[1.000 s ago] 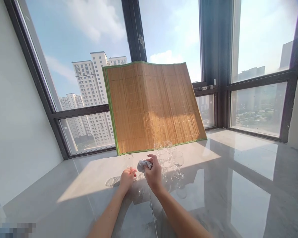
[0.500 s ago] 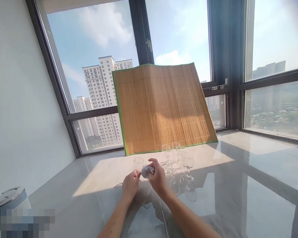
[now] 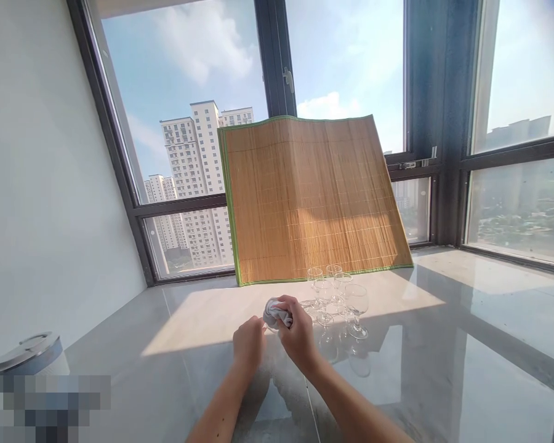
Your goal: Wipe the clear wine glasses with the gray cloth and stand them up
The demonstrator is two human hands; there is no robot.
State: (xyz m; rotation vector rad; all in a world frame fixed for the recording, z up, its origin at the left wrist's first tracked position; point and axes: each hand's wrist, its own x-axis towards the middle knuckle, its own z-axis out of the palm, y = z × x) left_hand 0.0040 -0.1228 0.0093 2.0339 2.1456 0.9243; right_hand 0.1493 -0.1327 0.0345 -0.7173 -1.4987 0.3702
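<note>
My left hand (image 3: 249, 341) is closed in front of me above the glossy surface, at the stem end of a stemmed glass. That glass is now almost wholly hidden by my fingers and the cloth. Bunched in my right hand (image 3: 299, 335) is a greyish white cloth (image 3: 272, 312), pressed against the glass just beside my left hand. To the right of my hands, several clear stemmed glasses stand upright in a close group; the nearest stemmed glass (image 3: 356, 300) is at its right front.
A bamboo mat (image 3: 305, 197) with green edging leans against the window behind the glasses. On the far left stands a lidded container (image 3: 28, 355), partly covered by a blurred patch. The shiny grey tabletop (image 3: 434, 357) carries reflections and a patch of sunlight.
The glass in my left hand, upright and visible before, has tilted out of sight behind cloth and fingers. My left hand has turned. The whole view has shifted slightly.
</note>
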